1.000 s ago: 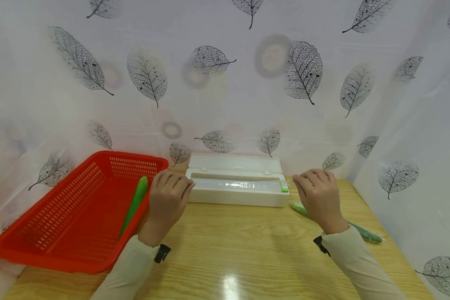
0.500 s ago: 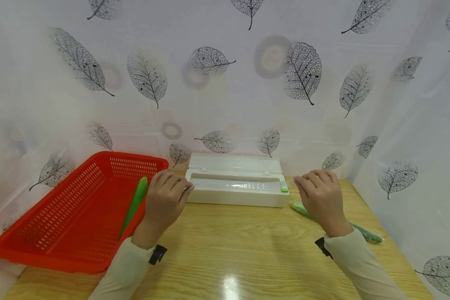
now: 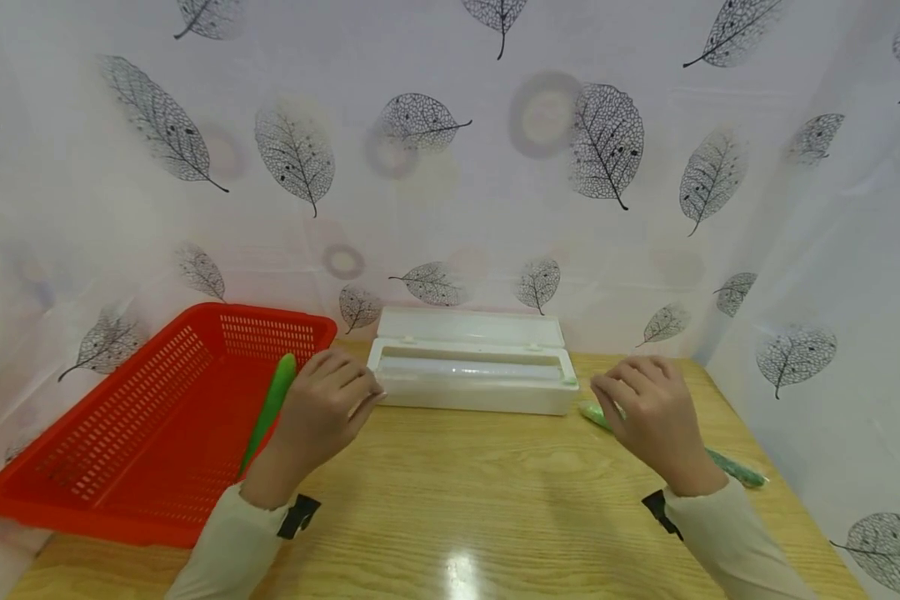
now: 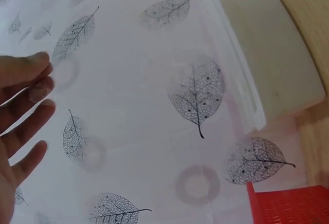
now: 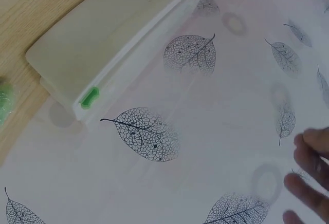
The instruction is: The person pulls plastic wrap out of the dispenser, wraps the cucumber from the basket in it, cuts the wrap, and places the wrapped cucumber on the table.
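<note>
A white cling film dispenser stands at the back of the table with its lid raised. The roll of cling film lies inside it. In front of the dispenser's left end, my left hand pinches the film's edge between thumb and fingertips; a small glint shows there. My right hand pinches the other side, off the right end. Between the hands the clear film is nearly invisible. The right wrist view shows a green slide cutter on the dispenser's edge.
A red plastic basket at the left holds a long green cucumber. Behind my right hand lies another cucumber wrapped in clear film. A leaf-patterned curtain hangs behind the wooden table.
Both hands have drawn back from the dispenser toward me and slightly down, still pinching. The green cutter at the dispenser's right end now looks paler. Basket and cucumbers have not moved.
</note>
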A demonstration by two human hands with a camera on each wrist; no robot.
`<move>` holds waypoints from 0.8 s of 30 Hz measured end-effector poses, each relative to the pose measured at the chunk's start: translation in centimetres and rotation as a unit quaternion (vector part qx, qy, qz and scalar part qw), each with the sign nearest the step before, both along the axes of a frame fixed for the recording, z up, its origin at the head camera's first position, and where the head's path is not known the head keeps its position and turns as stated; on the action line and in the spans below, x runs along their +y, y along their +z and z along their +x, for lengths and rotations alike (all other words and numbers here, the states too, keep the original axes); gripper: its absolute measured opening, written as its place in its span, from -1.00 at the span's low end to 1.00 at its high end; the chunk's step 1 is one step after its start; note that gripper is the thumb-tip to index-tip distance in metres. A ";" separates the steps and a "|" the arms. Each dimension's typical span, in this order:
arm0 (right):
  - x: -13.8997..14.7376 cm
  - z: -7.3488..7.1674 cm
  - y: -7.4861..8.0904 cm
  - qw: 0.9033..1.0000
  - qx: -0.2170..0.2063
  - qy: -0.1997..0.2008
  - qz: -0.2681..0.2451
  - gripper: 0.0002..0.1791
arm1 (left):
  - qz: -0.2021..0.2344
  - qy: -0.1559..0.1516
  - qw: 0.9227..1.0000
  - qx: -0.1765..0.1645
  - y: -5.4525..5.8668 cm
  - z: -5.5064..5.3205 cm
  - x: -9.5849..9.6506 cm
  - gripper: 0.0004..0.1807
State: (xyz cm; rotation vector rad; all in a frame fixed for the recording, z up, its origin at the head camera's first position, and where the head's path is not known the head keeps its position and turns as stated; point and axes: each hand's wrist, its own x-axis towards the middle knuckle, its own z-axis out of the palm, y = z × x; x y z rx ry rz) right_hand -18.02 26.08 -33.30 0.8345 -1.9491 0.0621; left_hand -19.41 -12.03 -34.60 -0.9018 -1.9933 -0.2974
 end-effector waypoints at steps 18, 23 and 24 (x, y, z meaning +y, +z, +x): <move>-0.4 1.6 -4.3 0.909 -0.361 0.088 0.188 -0.70 | -0.209 -0.026 0.891 -0.402 -4.7 0.7 1.1 -0.71; -0.7 1.1 -6.6 0.901 -0.377 0.083 0.196 -0.65 | -0.222 -0.035 0.891 -0.395 -6.9 0.4 1.5 -0.67; -0.8 1.1 -6.9 0.900 -0.379 0.076 0.201 -0.65 | -0.222 -0.036 0.893 -0.391 -7.2 0.3 1.5 -0.67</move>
